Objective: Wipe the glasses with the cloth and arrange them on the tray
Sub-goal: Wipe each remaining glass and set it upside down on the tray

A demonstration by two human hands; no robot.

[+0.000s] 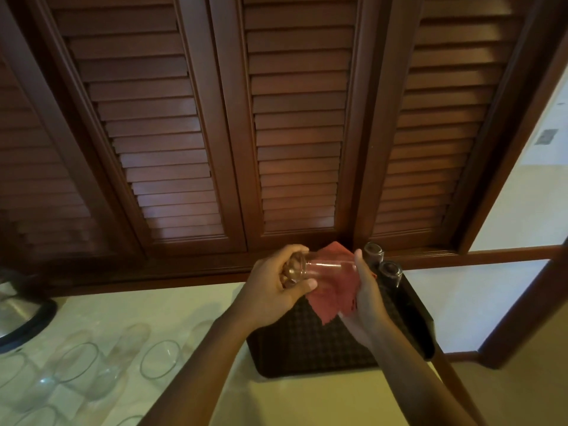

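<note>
My left hand [276,284] grips a clear glass [319,267] by its base and holds it sideways above the tray. My right hand [365,290] presses a pink cloth [330,298] against the glass's open end, and the cloth hangs below it. The dark checked tray [307,345] lies on the pale counter under both hands. Two glasses stand upside down at the tray's far right corner: one glass [373,252] behind, the other glass [390,272] in front.
Several clear glasses [76,361] stand on the pale counter [153,305] at the lower left. A steel kettle [18,305] on a black base sits at the far left. Dark louvred wooden doors [292,133] rise behind the counter. A wooden frame [522,318] borders the right side.
</note>
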